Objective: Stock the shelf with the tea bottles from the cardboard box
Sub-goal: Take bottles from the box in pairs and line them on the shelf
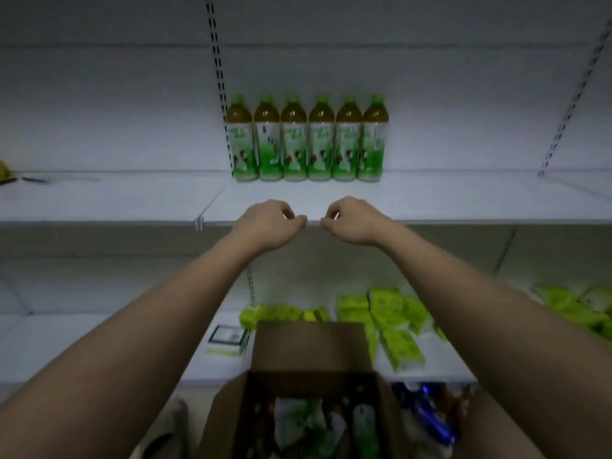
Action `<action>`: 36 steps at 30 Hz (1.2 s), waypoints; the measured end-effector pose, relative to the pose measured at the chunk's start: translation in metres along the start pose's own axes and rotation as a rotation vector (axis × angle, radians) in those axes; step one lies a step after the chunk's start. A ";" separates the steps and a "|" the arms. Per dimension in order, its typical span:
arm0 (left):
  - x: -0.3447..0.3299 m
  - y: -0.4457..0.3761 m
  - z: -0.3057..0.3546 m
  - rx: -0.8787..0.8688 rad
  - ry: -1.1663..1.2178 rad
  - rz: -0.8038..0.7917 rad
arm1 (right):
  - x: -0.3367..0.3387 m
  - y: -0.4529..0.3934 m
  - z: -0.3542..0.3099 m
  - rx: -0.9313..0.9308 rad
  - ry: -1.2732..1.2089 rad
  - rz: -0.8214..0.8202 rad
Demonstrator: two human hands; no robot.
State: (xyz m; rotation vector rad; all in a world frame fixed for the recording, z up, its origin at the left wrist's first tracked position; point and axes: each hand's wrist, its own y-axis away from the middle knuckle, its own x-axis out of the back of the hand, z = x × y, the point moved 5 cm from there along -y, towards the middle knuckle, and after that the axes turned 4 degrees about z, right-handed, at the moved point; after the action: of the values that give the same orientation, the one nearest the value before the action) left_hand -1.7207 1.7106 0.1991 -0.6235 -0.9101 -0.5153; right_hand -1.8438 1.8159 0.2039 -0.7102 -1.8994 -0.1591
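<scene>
Several tea bottles [306,140] with green caps and green-white labels stand in a row at the back of the white shelf [463,202]. Both my hands hover at the shelf's front edge, well in front of the row. My left hand [268,223] and my right hand [354,220] have curled fingers, nearly touching each other, and hold nothing. Below, at the bottom centre, the open cardboard box [308,349] shows more green-labelled bottles [364,425] lying inside, dim and blurred.
The lower shelf holds yellow-green packets [394,313] and a small dark-framed card [228,336]. A yellow object [5,170] and a dark tool lie at the left of the upper shelf. Blue packaging [430,415] sits right of the box. Slotted uprights [217,61] run up the back wall.
</scene>
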 end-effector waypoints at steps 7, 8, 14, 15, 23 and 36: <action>-0.054 0.114 -0.075 0.162 0.131 -0.166 | -0.088 0.078 -0.007 -0.035 -0.125 -0.105; -0.071 0.133 -0.088 0.200 0.142 -0.175 | -0.109 0.091 -0.004 -0.057 -0.150 -0.127; -0.169 0.232 -0.149 0.311 0.070 -0.274 | -0.242 0.172 0.055 -0.236 -0.174 -0.401; -0.180 0.239 -0.154 0.311 0.112 -0.272 | -0.256 0.183 0.066 -0.265 -0.178 -0.428; -0.290 0.302 -0.217 0.511 0.122 -0.612 | -0.355 0.262 0.142 -0.427 -0.159 -0.633; -0.384 0.281 -0.270 1.007 0.310 -0.621 | -0.441 0.239 0.200 -0.711 -0.253 -0.701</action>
State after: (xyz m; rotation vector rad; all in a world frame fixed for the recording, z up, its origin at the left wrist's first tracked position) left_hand -1.5864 1.7811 -0.3264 0.6595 -0.9228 -0.5956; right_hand -1.7546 1.9174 -0.3190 -0.4898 -2.2790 -1.2827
